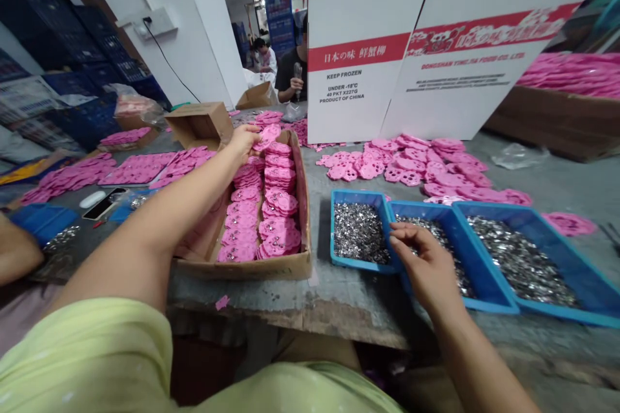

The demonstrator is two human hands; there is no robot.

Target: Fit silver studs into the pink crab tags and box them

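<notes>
The left hand (246, 139) pinches a flat, scalloped pink piece (269, 136) at the far end of an open brown cardboard box (242, 270); the right hand (429, 261) hovers over a blue plastic tray (494, 305) of silver metal bits (464, 276), whether gripping any I cannot tell.

Left hand (243, 140) holds a pink piece (269, 136) — right hand (430, 266) at the middle blue tray (446, 227).

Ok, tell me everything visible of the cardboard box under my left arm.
The cardboard box is brown and open-topped, upright near the front edge of the grey table, left of the blue trays. Two rows of stacked pink pieces run lengthwise inside. The left hand holds another pink piece at the far end. The left forearm hides part; contact is unclear.
</notes>
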